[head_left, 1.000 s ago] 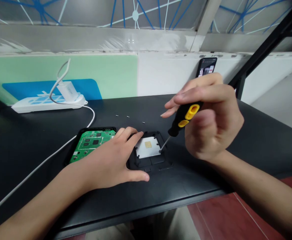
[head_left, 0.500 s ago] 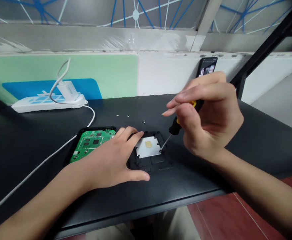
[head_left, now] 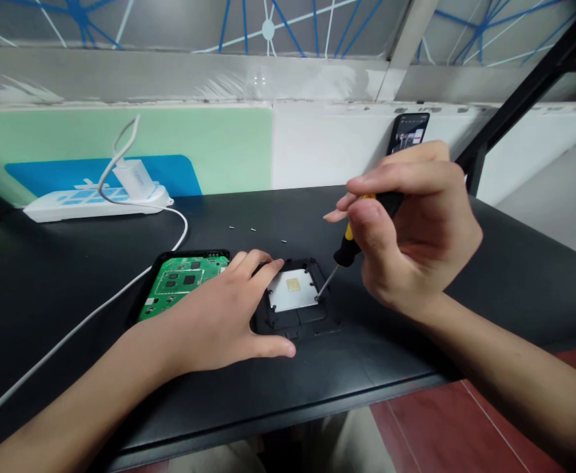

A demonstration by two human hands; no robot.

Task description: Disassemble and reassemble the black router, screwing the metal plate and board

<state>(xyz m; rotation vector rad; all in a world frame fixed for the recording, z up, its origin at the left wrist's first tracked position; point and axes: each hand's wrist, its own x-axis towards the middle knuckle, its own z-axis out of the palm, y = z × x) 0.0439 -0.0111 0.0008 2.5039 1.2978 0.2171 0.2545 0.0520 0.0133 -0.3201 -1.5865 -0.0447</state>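
A black plastic cover point(head_left: 300, 318) lies on the table with a silver metal plate point(head_left: 282, 299) on it, which bears a small beige pad point(head_left: 293, 284). My left hand point(head_left: 228, 312) rests over the cover's left side, thumb and fingers spread, pressing its edge. In my right hand point(head_left: 410, 230) is a black and yellow screwdriver point(head_left: 348, 249), held between thumb and fingers. Its tip meets a screw point at the plate's right corner. Left of the cover, a green circuit board point(head_left: 182, 279) sits in a black housing, partly hidden by my left hand.
Several small screws point(head_left: 253, 229) lie behind the cover. A white power strip point(head_left: 95, 202) with a charger point(head_left: 134, 179) stands at the back left, its white cable point(head_left: 85, 314) crossing the table point(head_left: 366, 374). A phone point(head_left: 410, 131) leans on the wall.
The fingers of my right hand have shifted on the screwdriver handle, showing more of its yellow part. The screwdriver tip remains at the same corner, and my left hand has not moved.
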